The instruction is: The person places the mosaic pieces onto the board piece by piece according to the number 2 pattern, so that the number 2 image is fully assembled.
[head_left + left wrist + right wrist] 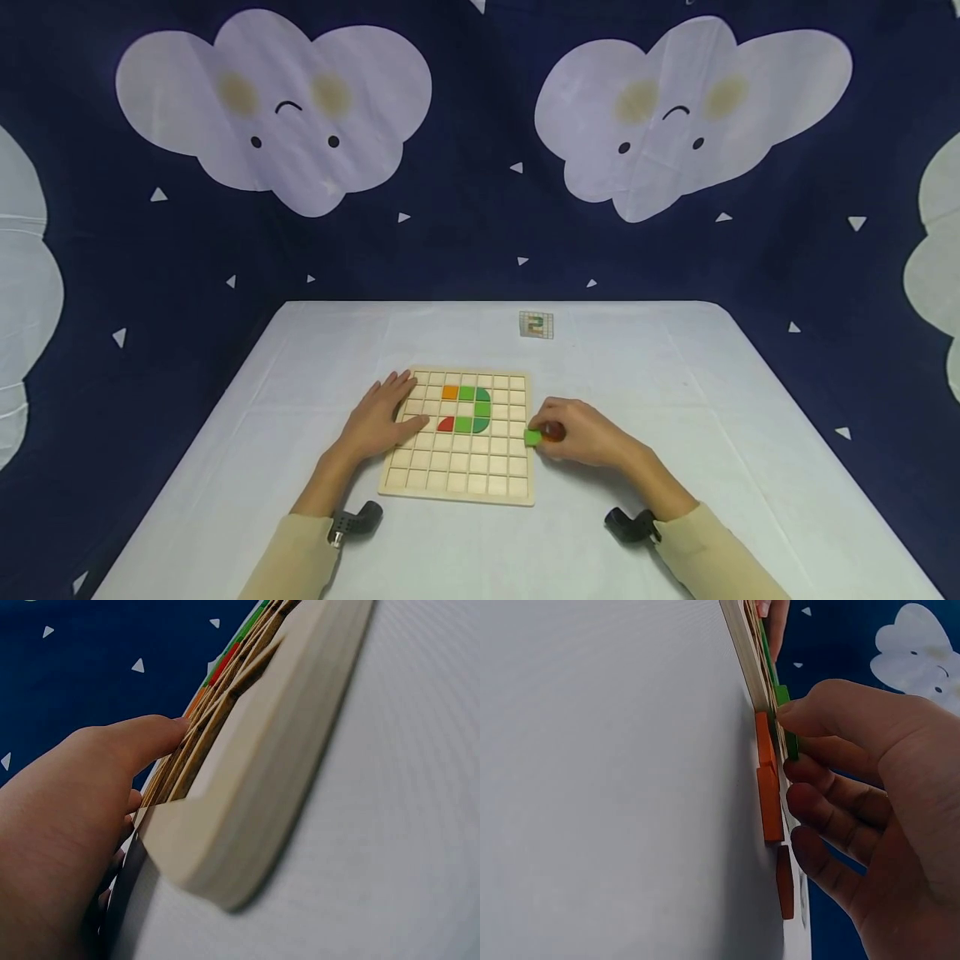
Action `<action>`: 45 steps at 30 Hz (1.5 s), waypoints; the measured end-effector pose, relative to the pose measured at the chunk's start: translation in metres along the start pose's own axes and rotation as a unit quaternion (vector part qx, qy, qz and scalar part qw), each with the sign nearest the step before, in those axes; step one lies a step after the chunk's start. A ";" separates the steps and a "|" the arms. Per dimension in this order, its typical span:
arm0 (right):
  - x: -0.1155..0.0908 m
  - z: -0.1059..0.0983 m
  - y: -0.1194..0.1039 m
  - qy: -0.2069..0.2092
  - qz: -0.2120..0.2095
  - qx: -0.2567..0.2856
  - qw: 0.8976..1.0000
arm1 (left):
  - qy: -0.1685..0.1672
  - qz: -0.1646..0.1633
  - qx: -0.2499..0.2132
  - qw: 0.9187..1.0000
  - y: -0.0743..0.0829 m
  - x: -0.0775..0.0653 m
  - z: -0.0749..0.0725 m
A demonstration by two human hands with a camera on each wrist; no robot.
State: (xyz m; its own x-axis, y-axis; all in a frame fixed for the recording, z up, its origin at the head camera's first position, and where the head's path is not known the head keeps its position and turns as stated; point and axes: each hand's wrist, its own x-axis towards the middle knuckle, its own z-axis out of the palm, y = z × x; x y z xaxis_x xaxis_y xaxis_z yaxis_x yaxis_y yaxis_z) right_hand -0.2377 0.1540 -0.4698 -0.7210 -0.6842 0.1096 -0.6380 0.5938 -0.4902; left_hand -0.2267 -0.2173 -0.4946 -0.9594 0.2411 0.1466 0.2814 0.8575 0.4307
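Note:
A square wooden grid board (457, 483) lies on the table. In its cells sit an orange square (450, 392), several green tiles (482, 409) and a red quarter-round tile (446, 424), laid in a hooked curve. My left hand (378, 421) rests spread along the board's left edge, its thumb over the grid; the left wrist view shows that thumb at the wooden rim. Between thumb and fingertips, my right hand (585, 432) pinches a green square tile (532, 437) at the board's right edge. Under that hand, orange tiles (770, 804) and a darker reddish tile (784, 883) lie beside the board.
A small card (536, 325) with a tile pattern on a grid stands toward the back of the white-covered table (637, 358). Behind the table hangs a dark blue curtain (480, 250) with clouds and triangles. Black wrist cameras (360, 521) sit at both sleeves.

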 end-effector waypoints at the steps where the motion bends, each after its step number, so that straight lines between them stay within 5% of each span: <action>1: 0.001 0.001 0.000 0.000 0.000 0.001 1.000 | 0.001 0.000 -0.002 1.000 0.000 0.000 0.000; 29: 0.022 0.012 -0.017 -0.022 -0.014 0.026 0.999 | 0.001 0.003 -0.005 1.000 -0.001 -0.001 0.000; 45: 0.040 0.019 -0.028 -0.029 -0.057 0.013 0.998 | 0.005 0.011 -0.008 1.000 -0.002 0.000 -0.001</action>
State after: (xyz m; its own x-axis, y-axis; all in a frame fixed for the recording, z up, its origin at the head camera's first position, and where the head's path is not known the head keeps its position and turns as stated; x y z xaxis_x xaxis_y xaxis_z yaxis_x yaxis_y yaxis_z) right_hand -0.2432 0.1018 -0.4682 -0.6274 -0.7700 0.1158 -0.7065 0.5003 -0.5006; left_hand -0.2270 -0.2193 -0.4949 -0.9526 0.2558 0.1646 0.3030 0.8450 0.4407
